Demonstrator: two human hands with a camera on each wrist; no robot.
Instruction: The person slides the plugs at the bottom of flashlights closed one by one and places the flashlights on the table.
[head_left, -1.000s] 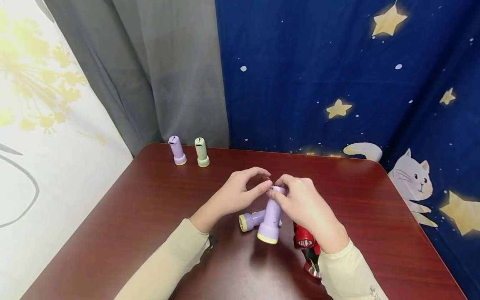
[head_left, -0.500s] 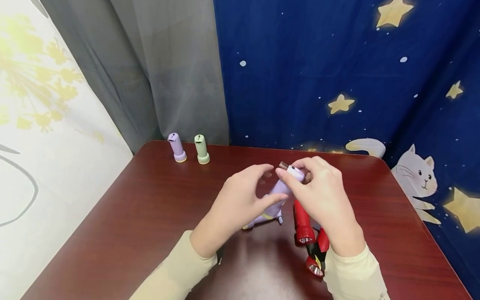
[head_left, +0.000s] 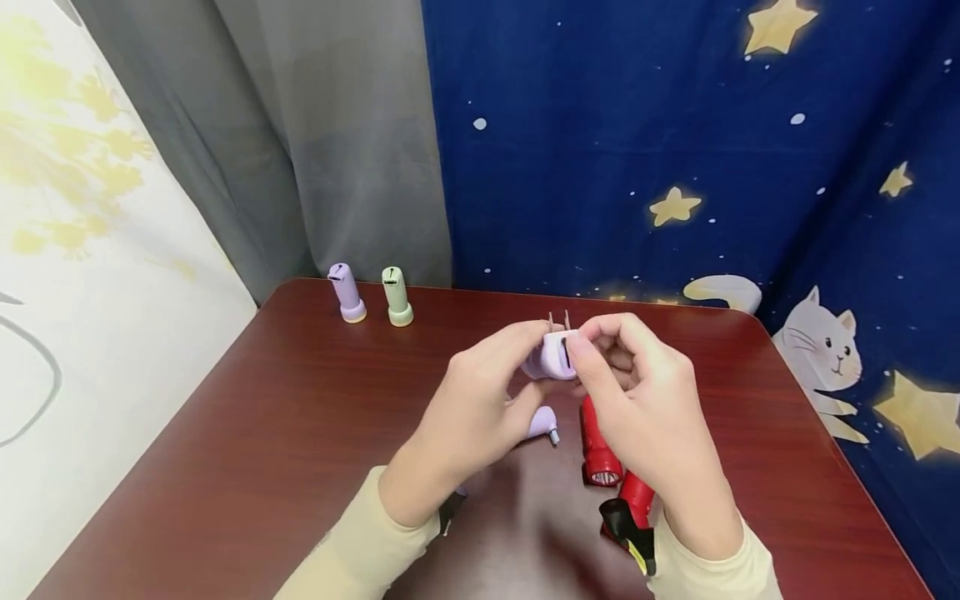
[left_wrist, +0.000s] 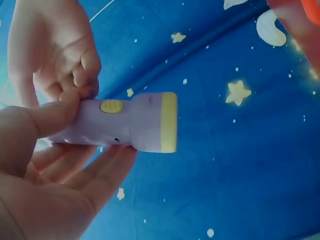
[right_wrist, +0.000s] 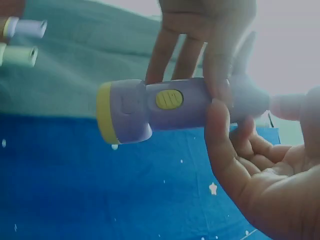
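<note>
A purple flashlight (head_left: 551, 360) with a yellow rim is up off the table between both hands, its tail end facing the head camera. Two metal plug prongs (head_left: 558, 321) stick up from that end. My left hand (head_left: 476, 396) holds the body between thumb and fingers; the left wrist view shows the yellow switch (left_wrist: 111, 106) on its side. My right hand (head_left: 652, 408) pinches the tail end, thumb on the slot there. Beneath the hands, a second purple flashlight (head_left: 542, 422) lies on the table, largely hidden by my left hand, with its prongs out.
One red flashlight (head_left: 602, 450) lies right of the hands; another red one (head_left: 637, 496) is partly under a black piece with a yellow strip (head_left: 628, 529). A purple flashlight (head_left: 347, 293) and a green one (head_left: 397, 297) stand upright at the back left of the table (head_left: 300, 417).
The purple flashlight has been lifted and turned tail-end toward the head camera, its prongs now upward. My left hand, earlier apart from its body, now grips it.
</note>
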